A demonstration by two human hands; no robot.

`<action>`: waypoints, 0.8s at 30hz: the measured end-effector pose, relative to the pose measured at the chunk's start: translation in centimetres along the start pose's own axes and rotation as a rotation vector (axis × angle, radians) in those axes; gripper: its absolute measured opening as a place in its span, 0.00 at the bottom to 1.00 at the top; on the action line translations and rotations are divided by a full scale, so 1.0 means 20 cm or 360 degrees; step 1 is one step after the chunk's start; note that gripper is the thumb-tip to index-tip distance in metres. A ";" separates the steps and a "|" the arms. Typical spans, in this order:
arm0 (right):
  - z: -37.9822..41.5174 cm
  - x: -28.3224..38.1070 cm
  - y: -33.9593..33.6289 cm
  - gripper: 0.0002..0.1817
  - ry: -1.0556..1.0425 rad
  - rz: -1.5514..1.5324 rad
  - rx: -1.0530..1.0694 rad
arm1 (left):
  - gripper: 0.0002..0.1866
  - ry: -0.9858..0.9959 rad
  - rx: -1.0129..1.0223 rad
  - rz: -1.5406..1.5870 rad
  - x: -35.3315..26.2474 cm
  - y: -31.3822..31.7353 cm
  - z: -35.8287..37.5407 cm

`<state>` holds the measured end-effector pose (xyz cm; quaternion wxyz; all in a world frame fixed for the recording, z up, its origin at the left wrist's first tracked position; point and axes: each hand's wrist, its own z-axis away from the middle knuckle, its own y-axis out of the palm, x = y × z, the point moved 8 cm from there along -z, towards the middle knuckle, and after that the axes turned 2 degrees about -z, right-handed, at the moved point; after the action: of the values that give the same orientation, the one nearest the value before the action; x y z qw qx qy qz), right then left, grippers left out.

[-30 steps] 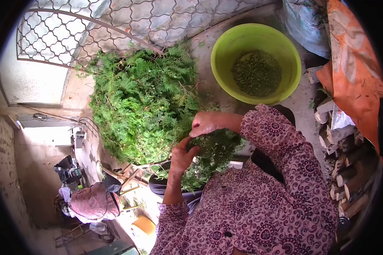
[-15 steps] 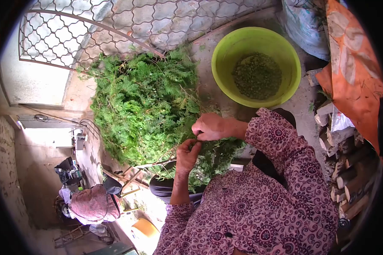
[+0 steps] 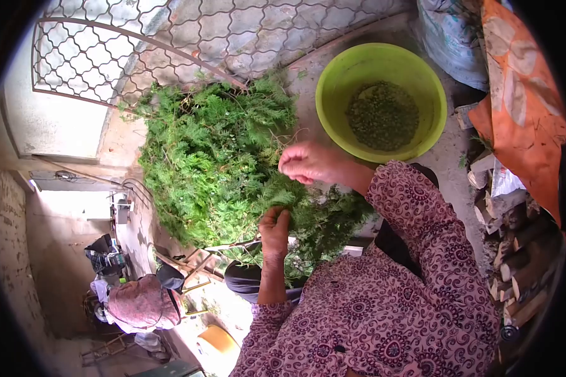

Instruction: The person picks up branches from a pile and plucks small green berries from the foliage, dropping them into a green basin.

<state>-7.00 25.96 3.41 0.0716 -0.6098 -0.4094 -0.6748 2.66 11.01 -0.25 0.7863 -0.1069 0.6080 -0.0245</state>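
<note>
My left hand (image 3: 274,227) is closed on a leafy green branch (image 3: 324,221) that lies across my lap. Higher up and to the right, my right hand (image 3: 308,163) is in the air above the foliage, its fingers curled together. Whatever may be between those fingertips is too small to tell. In front of both hands spreads a big heap of feathery evergreen branches (image 3: 201,169). Beyond my right hand stands a yellow-green basin (image 3: 333,81), with many small green cones or berries (image 3: 383,116) in its bottom.
A wavy metal grille (image 3: 233,31) lies behind the heap. At right are a whitish sack (image 3: 453,47), an orange sheet (image 3: 525,119) and stacked firewood (image 3: 522,270). A cloth-covered seat (image 3: 141,301) and an orange-yellow container (image 3: 217,342) are at lower left.
My hands were together at the branch and are now apart. The right hand has risen away from the left, which stays low and has shifted slightly down.
</note>
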 end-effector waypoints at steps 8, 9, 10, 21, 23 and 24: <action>0.04 -0.07 0.11 0.18 -0.0425 0.1475 -0.0064 | 0.03 0.0142 -0.0071 -0.0025 -0.03 0.02 -0.02; 0.05 -0.07 0.12 0.18 -0.0429 0.1477 -0.0066 | 0.03 0.0146 -0.0069 -0.0026 -0.03 0.02 -0.02; 0.05 -0.06 0.13 0.18 -0.0451 0.1554 -0.0081 | 0.03 0.0144 -0.0065 -0.0042 -0.03 0.04 -0.02; 0.01 -0.13 0.06 0.10 -0.0044 0.0759 -0.0105 | 0.04 -0.0038 0.0013 0.0272 -0.07 0.02 -0.04; -0.10 -0.22 -0.08 0.05 0.0047 -0.0671 -0.0025 | 0.05 -0.0042 -0.0017 0.0369 -0.03 -0.01 -0.06; -0.10 -0.17 -0.09 0.05 0.0043 -0.0668 -0.0025 | 0.05 -0.0032 -0.0041 0.0524 -0.04 -0.01 -0.04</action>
<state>-8.68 24.43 -0.27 -0.0697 -0.5027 -0.5211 -0.6862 1.63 10.77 0.30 0.7843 -0.0161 0.6097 0.1136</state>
